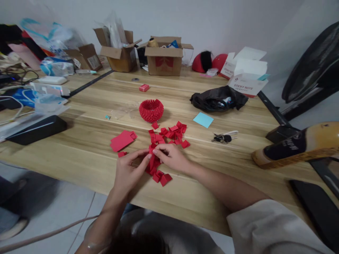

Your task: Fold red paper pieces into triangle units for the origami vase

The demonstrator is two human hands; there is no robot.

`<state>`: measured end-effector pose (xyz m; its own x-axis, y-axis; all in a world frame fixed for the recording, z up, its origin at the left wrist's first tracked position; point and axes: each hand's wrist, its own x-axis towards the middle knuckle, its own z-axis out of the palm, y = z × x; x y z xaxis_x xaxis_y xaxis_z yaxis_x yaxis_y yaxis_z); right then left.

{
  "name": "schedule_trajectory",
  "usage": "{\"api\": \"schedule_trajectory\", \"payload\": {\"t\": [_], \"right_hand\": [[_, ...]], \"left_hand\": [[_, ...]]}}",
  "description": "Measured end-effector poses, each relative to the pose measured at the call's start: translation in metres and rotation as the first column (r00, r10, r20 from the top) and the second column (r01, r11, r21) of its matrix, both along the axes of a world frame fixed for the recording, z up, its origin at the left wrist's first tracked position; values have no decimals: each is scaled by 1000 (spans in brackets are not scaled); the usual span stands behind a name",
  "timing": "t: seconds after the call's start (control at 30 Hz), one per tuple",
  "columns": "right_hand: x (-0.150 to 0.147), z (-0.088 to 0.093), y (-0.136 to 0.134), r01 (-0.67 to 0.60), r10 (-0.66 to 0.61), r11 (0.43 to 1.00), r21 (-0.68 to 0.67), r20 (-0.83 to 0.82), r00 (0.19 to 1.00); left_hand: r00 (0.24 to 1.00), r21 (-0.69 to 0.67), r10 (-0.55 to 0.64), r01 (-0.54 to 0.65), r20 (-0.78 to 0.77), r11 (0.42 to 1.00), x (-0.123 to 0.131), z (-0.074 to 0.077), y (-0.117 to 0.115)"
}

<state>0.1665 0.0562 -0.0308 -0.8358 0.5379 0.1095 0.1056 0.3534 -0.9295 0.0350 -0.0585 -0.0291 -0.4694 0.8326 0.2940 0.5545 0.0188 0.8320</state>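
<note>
Near the table's front edge, my left hand (131,168) and my right hand (172,155) meet, thumbs and fingers pinching one small red paper piece (152,149) between them. Folded red paper pieces (173,132) lie scattered just beyond my fingers, and more (162,177) sit below them. Left of my hands is a stack of red paper sheets (122,140). A round red bowl shape (151,110), built of many folded pieces, stands upright behind the scattered ones. The exact fold of the held piece is too small to tell.
A blue paper sheet (203,120), keys (224,137) and a black plastic bag (218,98) lie to the right. A bottle (296,145) is at the far right, a black case (37,129) at the left. Open cardboard boxes (164,61) stand along the back.
</note>
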Motion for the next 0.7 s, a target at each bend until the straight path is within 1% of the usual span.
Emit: {"api": "schedule_trajectory", "payload": {"t": [0.37,0.7], "right_hand": [[0,0,0,-3,3,1000,-3,0,1000],[1,0,0,-18,18,1000,20,-2,1000]], "left_hand": [[999,13,17,-16,-37,1000,-2,-1,-1],[998,13,9,-9,-56,1000,-3,-2,-1]]}}
